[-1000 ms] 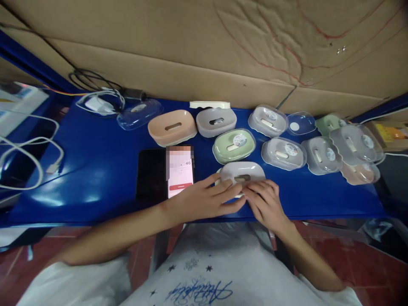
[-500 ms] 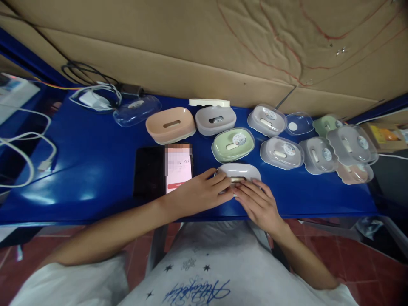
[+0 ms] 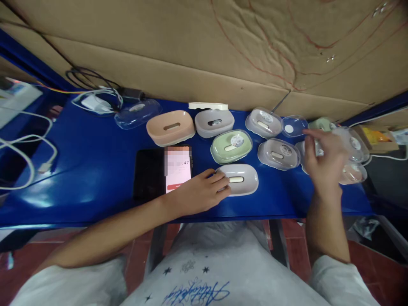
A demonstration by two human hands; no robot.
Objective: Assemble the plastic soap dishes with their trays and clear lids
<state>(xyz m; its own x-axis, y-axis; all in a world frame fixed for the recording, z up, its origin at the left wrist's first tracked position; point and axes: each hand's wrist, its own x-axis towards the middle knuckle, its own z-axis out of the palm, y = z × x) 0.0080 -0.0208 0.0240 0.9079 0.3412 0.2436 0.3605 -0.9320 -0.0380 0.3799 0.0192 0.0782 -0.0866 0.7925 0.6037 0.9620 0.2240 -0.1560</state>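
Note:
A grey soap dish (image 3: pixel 242 179) without a lid lies near the front of the blue table (image 3: pixel 95 165). My left hand (image 3: pixel 200 193) rests on its left end with the fingers curled against it. My right hand (image 3: pixel 321 159) is raised over the lidded soap dishes at the right, fingers apart and blurred, holding nothing. A grey lidded dish (image 3: pixel 278 154) lies just left of that hand. A green lidded dish (image 3: pixel 231 146) sits behind the open grey one.
A lit phone (image 3: pixel 177 168) lies beside a dark phone (image 3: pixel 149 172) left of my left hand. A peach dish (image 3: pixel 171 126), another grey dish (image 3: pixel 214 122) and a loose clear lid (image 3: pixel 137 113) stand at the back. Cables (image 3: pixel 28 148) trail at the left. Cardboard (image 3: pixel 204 51) backs the table.
My right hand left the open grey dish and swung right and up over the lidded dishes. My left hand stayed on the dish's left end.

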